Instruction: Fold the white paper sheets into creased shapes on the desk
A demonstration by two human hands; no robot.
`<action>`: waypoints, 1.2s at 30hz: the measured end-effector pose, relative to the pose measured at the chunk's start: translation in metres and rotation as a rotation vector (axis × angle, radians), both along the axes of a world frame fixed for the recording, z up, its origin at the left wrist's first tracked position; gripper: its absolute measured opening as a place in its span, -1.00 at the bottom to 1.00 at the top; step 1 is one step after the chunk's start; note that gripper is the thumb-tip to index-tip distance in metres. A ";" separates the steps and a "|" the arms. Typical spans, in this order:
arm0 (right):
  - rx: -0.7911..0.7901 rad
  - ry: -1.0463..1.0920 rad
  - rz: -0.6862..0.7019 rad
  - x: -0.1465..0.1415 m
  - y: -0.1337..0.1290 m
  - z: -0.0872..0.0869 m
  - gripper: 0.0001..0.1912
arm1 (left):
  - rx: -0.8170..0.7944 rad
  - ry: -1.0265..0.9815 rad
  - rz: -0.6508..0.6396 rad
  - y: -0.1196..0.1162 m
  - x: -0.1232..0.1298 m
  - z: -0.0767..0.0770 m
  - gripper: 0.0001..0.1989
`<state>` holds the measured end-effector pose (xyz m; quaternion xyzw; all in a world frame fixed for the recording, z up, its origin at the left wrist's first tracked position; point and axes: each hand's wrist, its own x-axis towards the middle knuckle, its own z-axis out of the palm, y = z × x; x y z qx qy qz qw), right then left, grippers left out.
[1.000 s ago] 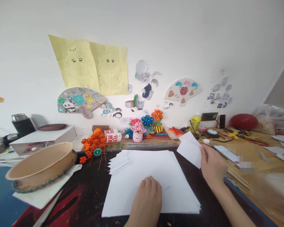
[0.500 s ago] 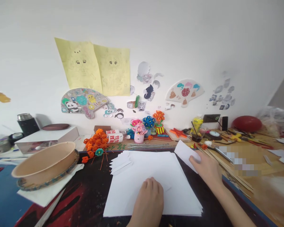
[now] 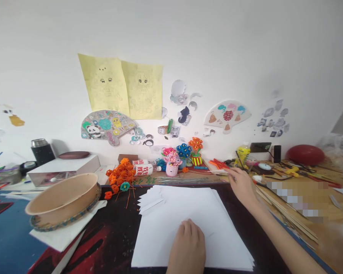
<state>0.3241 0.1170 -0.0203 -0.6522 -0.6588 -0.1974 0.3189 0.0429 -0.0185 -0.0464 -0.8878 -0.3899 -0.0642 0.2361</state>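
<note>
My left hand (image 3: 187, 245) rests at the front of a stack of white paper (image 3: 160, 243), knuckles up and fingers bent close together. Its fingertips are turned under, so whatever they may hold is hidden. A few narrow paper pieces (image 3: 151, 203) lie on the stack's far left corner. Beyond the far right corner of the stack, my right hand (image 3: 242, 186) stretches out with its fingers drawn together. Its fingertips are beside a pale board (image 3: 213, 168) bearing orange pieces (image 3: 218, 164). What sits between those fingertips cannot be made out.
To the left, a round wooden hoop (image 3: 63, 203) stands on white paper beside a long blade-like strip (image 3: 68, 253). Orange flowers (image 3: 121, 175) and small flower pots (image 3: 172, 167) line the back. Thin sticks (image 3: 286, 213) and a yellow bottle (image 3: 242, 155) are on the right.
My right hand has moved away from me, toward the pale board. The white paper piece it held is no longer plainly visible. My left hand stays on the stack. The view has shifted slightly.
</note>
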 end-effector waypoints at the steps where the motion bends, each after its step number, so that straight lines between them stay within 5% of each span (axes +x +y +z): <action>1: -0.010 -0.006 0.010 -0.001 0.007 0.002 -0.60 | -0.006 -0.002 0.003 0.000 0.000 0.001 -0.68; 6: -0.146 -0.057 0.099 -0.016 0.029 -0.011 -0.57 | -0.041 -0.013 0.009 0.001 0.001 0.001 -0.69; 13: -0.331 0.018 0.063 -0.022 0.018 -0.055 -0.55 | -0.110 -0.129 0.025 0.005 -0.002 -0.005 -0.70; 17: -0.341 0.074 0.101 -0.019 0.003 -0.050 -0.55 | -0.409 -0.222 0.237 0.003 -0.004 0.020 -0.59; 21: -0.347 0.117 0.228 -0.023 -0.012 -0.035 -0.62 | -0.489 -0.289 0.415 0.002 -0.007 0.045 -0.50; 26: -0.363 0.148 0.362 -0.035 -0.023 -0.034 -0.62 | -0.631 -0.328 0.533 0.007 -0.014 0.058 -0.54; 36: -0.352 0.131 0.469 -0.049 -0.022 -0.044 -0.59 | -0.750 -0.630 0.404 0.007 -0.019 0.055 -0.85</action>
